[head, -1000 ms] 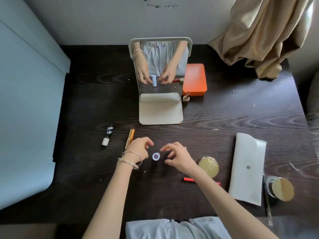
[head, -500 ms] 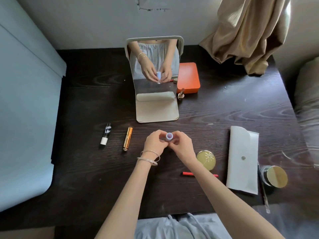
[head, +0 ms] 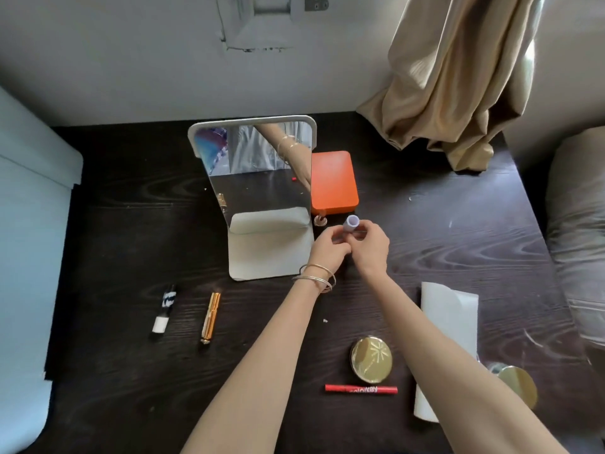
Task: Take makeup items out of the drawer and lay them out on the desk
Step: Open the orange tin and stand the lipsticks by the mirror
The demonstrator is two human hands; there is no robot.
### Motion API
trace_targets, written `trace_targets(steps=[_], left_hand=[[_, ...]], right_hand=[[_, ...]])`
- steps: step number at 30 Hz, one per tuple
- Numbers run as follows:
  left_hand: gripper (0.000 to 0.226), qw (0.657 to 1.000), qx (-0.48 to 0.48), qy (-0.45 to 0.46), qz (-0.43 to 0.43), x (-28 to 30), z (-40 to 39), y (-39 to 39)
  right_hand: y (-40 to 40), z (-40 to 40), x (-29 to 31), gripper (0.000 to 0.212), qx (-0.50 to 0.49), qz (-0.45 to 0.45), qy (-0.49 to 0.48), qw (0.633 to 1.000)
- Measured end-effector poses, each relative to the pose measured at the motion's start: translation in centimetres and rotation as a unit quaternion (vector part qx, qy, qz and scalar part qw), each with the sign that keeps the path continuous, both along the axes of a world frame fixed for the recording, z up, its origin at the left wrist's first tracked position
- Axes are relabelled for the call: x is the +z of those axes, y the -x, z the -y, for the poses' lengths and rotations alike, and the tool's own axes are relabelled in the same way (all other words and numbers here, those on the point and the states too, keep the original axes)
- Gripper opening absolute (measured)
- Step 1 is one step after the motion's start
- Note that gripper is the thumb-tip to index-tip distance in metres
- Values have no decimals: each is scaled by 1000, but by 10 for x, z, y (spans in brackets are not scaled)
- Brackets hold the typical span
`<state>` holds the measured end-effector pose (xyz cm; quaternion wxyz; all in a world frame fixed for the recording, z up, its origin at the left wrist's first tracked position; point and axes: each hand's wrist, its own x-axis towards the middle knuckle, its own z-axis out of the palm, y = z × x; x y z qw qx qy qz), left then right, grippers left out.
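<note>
Landmark: we tell every place from the standing mirror (head: 262,178) on the dark worktop (head: 131,231).
Little tube: a small pale purple tube (head: 351,225) is up in both our hands, just to the right of the mirror's foot and in front of the orange box (head: 332,181).
Left hand: our left hand (head: 327,249) has a narrow grip, fingers pinched on the low part of the tube.
Right hand: our right hand (head: 370,245) also has a narrow grip around the tube from the other side.
Already laid out: in front of the mirror to the left lie a black and white tube (head: 165,306) and a gold tube (head: 211,317). In front to the right lie a round gold compact (head: 371,358), a red pencil (head: 361,389), a white pouch (head: 448,326) and a gold-lidded jar (head: 515,386).
Step now: we think we are finding a spot for the little tube.
Next move: we think it needs a gentle set down on a bare bit of worktop, apart from the other things, then both grips let go.
Drawer: we cannot see it.
</note>
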<state>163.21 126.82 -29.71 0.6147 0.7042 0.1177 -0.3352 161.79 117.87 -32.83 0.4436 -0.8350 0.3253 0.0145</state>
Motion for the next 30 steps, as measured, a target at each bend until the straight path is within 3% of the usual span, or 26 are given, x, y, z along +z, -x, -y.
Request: trace_targets(steps=[9,30], left_hand=[[56,999,16,30,-35,-28,21,-24],[51,998,17,11,-58,-9,18,-23]], right_hand=[[-33,15,-23,21,-21,-18,-28,999],[-33,11,-25,26,-8,-18,-1,1000]])
